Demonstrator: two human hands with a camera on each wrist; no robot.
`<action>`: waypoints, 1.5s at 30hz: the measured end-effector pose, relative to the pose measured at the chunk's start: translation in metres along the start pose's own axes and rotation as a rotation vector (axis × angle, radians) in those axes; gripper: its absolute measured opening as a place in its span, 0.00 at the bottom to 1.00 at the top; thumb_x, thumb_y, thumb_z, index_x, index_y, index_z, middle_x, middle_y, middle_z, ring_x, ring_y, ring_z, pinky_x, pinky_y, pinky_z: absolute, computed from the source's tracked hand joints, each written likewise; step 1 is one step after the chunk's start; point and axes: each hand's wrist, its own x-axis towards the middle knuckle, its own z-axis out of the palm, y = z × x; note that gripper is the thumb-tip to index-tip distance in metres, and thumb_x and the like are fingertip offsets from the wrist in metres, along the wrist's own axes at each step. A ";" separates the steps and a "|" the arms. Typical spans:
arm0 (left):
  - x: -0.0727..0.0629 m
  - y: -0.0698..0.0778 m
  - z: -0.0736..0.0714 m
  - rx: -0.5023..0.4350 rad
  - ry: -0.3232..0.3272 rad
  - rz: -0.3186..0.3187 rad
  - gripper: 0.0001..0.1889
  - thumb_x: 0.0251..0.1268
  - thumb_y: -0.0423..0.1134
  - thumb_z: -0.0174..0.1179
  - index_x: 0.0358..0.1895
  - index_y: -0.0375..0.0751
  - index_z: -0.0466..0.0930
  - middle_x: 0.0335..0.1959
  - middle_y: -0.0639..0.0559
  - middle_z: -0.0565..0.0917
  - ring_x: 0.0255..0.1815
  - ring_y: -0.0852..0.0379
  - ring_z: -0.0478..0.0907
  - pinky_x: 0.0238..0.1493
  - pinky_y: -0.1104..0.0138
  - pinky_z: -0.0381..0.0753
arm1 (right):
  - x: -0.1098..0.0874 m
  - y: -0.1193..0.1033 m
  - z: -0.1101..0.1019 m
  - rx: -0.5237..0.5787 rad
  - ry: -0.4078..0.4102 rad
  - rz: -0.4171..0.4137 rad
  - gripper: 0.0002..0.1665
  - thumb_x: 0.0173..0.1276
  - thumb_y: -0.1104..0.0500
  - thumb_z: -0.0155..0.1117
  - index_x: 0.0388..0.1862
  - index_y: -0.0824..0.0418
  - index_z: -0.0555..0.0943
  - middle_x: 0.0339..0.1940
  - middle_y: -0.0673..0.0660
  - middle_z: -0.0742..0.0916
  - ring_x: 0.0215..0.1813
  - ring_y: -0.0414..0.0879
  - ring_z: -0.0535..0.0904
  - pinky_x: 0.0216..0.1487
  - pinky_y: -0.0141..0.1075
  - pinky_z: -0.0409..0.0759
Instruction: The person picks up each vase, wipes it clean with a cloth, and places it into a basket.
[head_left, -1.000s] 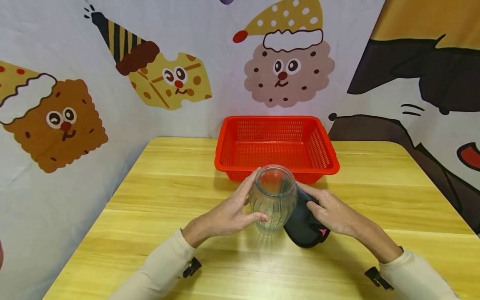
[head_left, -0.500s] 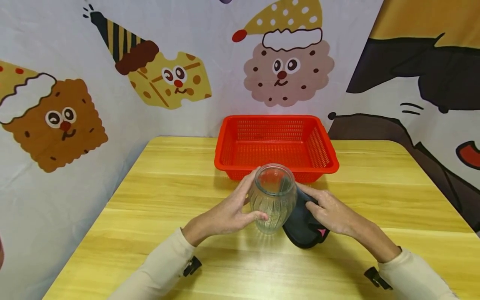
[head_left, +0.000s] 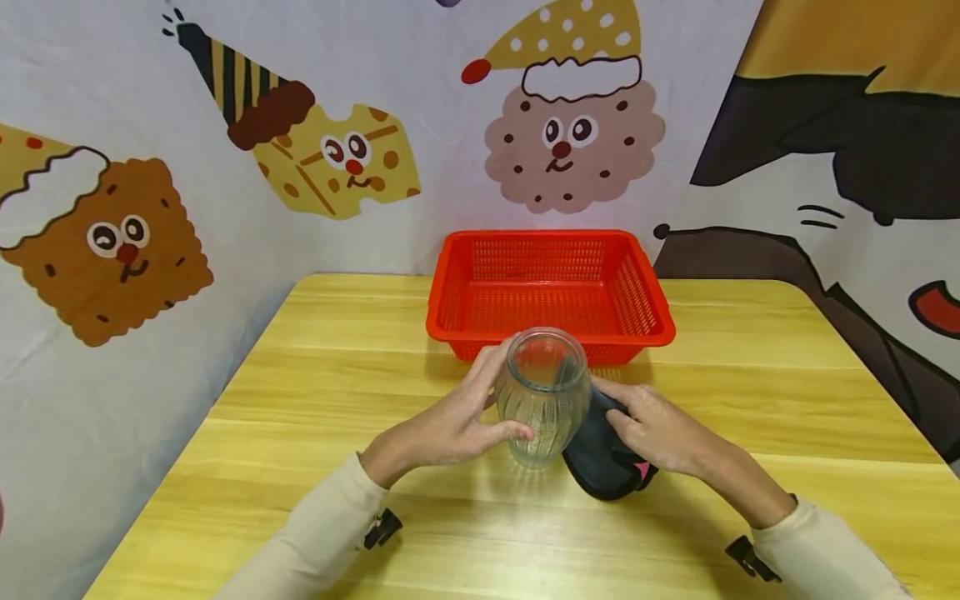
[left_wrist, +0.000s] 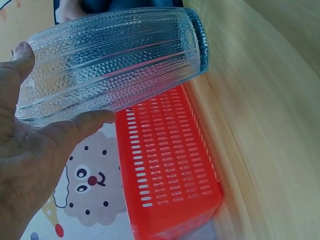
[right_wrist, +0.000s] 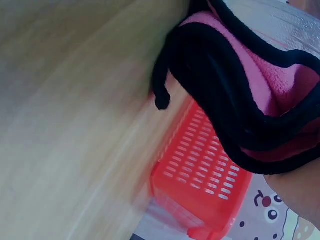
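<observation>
Has yellowish wood-grain tabletop point(head_left: 330, 400), w/ rounded far corners, lt. glare on nr. part. Bears red plastic basket point(head_left: 540, 300), approx. ctr. at far side, upright, perf. walls. Can't tell re contact w/ glass jar point(head_left: 551, 408) or dark pink-lined cloth point(head_left: 600, 458), both nr. basket's front.

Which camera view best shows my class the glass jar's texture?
The left wrist view: the glass jar shows large, its ribs and bumps clear, though the left hand overlaps one end. The head view shows its open mouth and a smaller side; the right wrist view, only a piece at upper right.
</observation>
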 end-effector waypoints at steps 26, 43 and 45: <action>-0.004 -0.002 0.000 0.120 0.011 -0.018 0.57 0.64 0.43 0.72 0.83 0.66 0.35 0.58 0.52 0.59 0.55 0.54 0.65 0.49 0.53 0.80 | 0.001 0.006 0.006 -0.042 -0.032 -0.021 0.33 0.72 0.70 0.53 0.76 0.64 0.69 0.68 0.58 0.78 0.52 0.48 0.76 0.64 0.54 0.74; -0.002 -0.002 0.002 0.054 0.014 -0.065 0.56 0.63 0.40 0.73 0.81 0.70 0.38 0.59 0.52 0.59 0.65 0.54 0.64 0.66 0.50 0.72 | 0.003 0.007 0.005 -0.050 -0.072 -0.017 0.32 0.72 0.65 0.58 0.75 0.60 0.72 0.63 0.54 0.81 0.52 0.46 0.76 0.61 0.53 0.76; -0.002 -0.002 0.002 0.049 0.012 -0.066 0.55 0.63 0.40 0.72 0.82 0.69 0.39 0.58 0.51 0.59 0.65 0.54 0.64 0.66 0.50 0.72 | 0.003 0.007 0.006 -0.059 -0.065 -0.020 0.31 0.73 0.62 0.62 0.74 0.57 0.73 0.62 0.53 0.82 0.54 0.45 0.77 0.60 0.53 0.77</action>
